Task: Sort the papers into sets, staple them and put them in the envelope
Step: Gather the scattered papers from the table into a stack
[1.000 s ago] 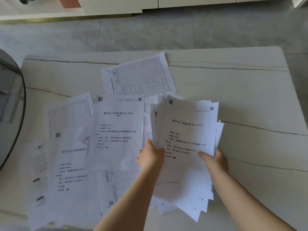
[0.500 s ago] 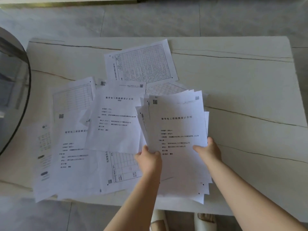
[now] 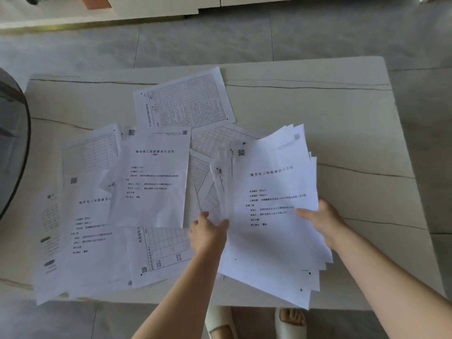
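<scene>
A pale stone table [image 3: 318, 113] with thin dark veins fills most of the view, standing on a grey tiled floor [image 3: 195, 40]. Loose printed sheets [image 3: 151, 177] lie scattered and overlapping across its left and middle, some with title text, others with grid tables; one table sheet [image 3: 186, 99] lies farthest back, apart from the hands. A dark curved object [image 3: 12, 143] sits at the left edge, too cropped to identify. On the right side, a fanned stack of papers [image 3: 274, 216] is held above the table's near edge. The right hand [image 3: 322, 221] grips its right edge, thumb on top of the front page. The left hand [image 3: 208, 233] pinches the stack's left side, fingers curled behind the sheets. Below the table, pale sandals [image 3: 288, 324] show.
</scene>
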Demonstrator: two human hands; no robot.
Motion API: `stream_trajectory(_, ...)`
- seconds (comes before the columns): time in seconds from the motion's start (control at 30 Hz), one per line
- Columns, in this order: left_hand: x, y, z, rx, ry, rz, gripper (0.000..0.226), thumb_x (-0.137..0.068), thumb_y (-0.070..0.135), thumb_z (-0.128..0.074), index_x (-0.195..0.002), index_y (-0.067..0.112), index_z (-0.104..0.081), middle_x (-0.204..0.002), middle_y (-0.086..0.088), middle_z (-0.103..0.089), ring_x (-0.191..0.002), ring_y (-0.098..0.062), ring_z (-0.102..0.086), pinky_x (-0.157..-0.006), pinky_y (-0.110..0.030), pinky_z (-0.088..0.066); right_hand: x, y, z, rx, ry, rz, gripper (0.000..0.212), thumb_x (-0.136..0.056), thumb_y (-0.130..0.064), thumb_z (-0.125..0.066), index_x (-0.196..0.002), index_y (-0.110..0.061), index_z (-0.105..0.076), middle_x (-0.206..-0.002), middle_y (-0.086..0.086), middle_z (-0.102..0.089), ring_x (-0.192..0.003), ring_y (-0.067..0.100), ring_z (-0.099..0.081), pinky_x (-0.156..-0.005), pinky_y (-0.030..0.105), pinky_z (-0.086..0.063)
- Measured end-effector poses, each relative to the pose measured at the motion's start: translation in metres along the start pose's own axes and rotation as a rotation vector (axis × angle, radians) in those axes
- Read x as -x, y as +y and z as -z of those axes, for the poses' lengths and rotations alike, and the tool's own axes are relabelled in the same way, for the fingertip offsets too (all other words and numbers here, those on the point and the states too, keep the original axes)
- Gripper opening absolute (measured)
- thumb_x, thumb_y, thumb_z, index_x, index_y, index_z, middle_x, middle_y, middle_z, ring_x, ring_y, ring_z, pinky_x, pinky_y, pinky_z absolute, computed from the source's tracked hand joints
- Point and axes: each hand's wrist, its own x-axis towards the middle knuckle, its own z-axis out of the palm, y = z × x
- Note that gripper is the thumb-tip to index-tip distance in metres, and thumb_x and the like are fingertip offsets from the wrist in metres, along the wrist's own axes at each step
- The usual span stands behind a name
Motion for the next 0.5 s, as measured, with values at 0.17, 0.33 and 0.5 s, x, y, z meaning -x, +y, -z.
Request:
stream_trajectory(0.17, 0.019, 0.047, -0.016, 0.221, -0.145, -0.103, 0.094, -0.079, 0.052, -0.068, -0.151, 0.019, -0.017, -0.153, -0.011, -0.028, -0.139, -0.030, -0.032, -0.113, -0.047, -0.030, 0.009, -0.009, 0.062, -0.117, -0.036, 0.009, 0.033, -0.087, 0.000, -0.062, -0.118, -0.012, -0.059, -0.110, 0.007, -0.067, -0.098, 0.027, -0.062, -0.093, 0.041, -0.047)
stream_trajectory(0.33, 0.044, 0.099, -0.016, 0.625, -0.342, -0.053, 0.092, -0.079, 0.018, -0.077, -0.149, 0.015, -0.019, -0.130, -0.012, -0.054, -0.104, -0.026, -0.060, -0.086, -0.039, -0.050, 0.024, -0.018, 0.100, -0.235, -0.055, 0.078, 0.035, -0.085, 0.002, -0.064, -0.118, -0.008, -0.061, -0.108, 0.011, -0.070, -0.094, 0.028, -0.067, -0.078, 0.036, -0.053)
stream_trajectory(0.5, 0.082, 0.136, -0.001, 0.676, -0.344, -0.292, 0.027, -0.085, -0.002, -0.062, -0.112, 0.001, -0.062, -0.093, -0.007, -0.069, -0.081, -0.023, -0.065, -0.075, -0.034, -0.056, 0.045, -0.031, 0.122, -0.315, -0.004, 0.203, 0.033, -0.081, 0.005, -0.065, -0.113, -0.003, -0.064, -0.108, 0.012, -0.071, -0.099, 0.028, -0.067, -0.085, 0.034, -0.051)
